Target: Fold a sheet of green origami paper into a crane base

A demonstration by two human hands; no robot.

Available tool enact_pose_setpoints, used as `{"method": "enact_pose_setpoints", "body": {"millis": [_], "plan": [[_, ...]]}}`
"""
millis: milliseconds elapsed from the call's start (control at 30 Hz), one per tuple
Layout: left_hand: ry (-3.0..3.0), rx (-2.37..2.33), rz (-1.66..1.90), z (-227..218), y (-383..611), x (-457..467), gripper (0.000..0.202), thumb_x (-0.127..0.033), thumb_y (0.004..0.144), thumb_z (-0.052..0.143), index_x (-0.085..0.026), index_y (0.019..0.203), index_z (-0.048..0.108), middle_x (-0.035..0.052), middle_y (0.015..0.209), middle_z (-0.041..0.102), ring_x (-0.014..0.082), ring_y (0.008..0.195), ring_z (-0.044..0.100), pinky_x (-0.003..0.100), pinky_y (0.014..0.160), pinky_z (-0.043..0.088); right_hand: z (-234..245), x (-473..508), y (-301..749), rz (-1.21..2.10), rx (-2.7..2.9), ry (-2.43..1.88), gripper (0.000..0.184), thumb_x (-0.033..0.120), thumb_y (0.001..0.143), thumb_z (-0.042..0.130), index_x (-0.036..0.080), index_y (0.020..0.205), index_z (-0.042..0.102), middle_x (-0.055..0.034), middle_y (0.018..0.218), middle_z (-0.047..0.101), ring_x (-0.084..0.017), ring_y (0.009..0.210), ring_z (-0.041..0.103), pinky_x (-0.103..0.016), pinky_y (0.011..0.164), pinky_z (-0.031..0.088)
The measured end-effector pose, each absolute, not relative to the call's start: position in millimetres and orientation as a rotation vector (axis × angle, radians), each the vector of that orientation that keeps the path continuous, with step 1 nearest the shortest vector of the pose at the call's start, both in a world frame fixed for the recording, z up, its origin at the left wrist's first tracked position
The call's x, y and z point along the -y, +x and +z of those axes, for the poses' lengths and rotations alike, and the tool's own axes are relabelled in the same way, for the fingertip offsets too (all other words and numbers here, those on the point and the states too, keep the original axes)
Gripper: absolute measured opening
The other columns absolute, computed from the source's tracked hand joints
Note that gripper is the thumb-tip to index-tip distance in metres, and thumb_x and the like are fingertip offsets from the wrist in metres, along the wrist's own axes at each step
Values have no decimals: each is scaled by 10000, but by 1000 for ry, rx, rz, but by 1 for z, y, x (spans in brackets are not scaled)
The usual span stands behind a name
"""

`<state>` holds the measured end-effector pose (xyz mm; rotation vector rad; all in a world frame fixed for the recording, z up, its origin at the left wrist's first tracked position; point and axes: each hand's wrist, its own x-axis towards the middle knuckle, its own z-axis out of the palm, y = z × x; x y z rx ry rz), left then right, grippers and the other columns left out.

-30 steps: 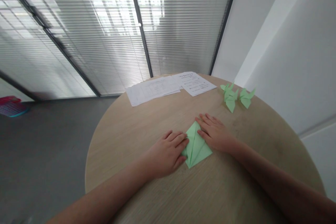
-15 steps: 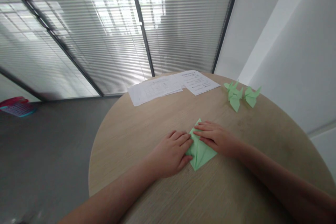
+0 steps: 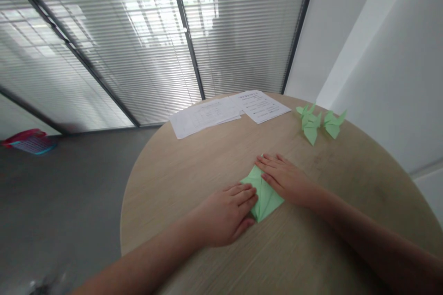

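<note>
A folded piece of light green paper [image 3: 267, 199], roughly diamond-shaped with creases down its middle, lies flat on the round wooden table [image 3: 162, 170]. On its left side my left hand [image 3: 226, 212] rests with fingers laid flat over the paper's edge. My right hand [image 3: 285, 177] presses flat on the upper right part, fingertips near the top corner. Both hands cover parts of the paper, so some of its outline is hidden.
Several green origami cranes [image 3: 310, 125] stand at the table's far right. Printed white sheets [image 3: 207, 116] lie along the back edge. A red and blue plastic basket [image 3: 32, 142] is on the floor at left. Blinds and a white wall stand behind.
My left hand has slid down a little toward me, uncovering the paper's left corner. My right hand has shifted slightly up toward the top corner, its fingers still on the paper.
</note>
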<state>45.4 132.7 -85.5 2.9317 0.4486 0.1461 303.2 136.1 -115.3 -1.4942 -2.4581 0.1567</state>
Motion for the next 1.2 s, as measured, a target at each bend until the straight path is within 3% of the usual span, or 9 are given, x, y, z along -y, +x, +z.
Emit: {"method": "enact_pose_setpoints", "body": {"millis": [167,667,933,1067,1200], "plan": [[2860,-383,211,-78,45,-123,398,-309,1011,468,-86,1310,606,163,1325,659,276,1291,591,419,1183,406,-114,-139,295,135,2391,-1568,526,435,993,543,137,1423,592,-156,1502,556,-339,1412,495,-586,1178,346],[2726,-276,296,-64,30,-115,300,-202,1019,436,-143,1236,635,108,1178,705,219,1168,628,373,1101,474,-110,-134,291,88,2383,-1580,506,412,1002,545,133,1421,587,-152,1510,553,-340,1411,492,-569,1165,366],[2854,-313,188,-74,51,-142,375,-330,1032,476,-195,1348,627,147,1342,624,286,1325,547,479,1167,402,-113,-134,298,84,2367,-1453,422,300,1017,494,152,1395,610,-158,1468,596,-331,1379,529,-572,1149,388],[2830,-383,164,-81,50,-137,423,-381,1033,465,-204,1392,600,155,1427,574,305,1363,514,522,1193,360,-110,-136,323,206,2282,-1318,374,259,1002,511,150,1326,662,-189,1499,554,-304,1376,535,-500,1132,438],[2828,-388,172,-77,49,-133,452,-432,1016,485,-200,1386,602,162,1407,579,322,1323,538,539,1166,385,-105,-138,344,361,2294,-1223,297,282,939,628,186,1204,723,-159,1324,690,-295,1214,660,-463,1046,519]]}}
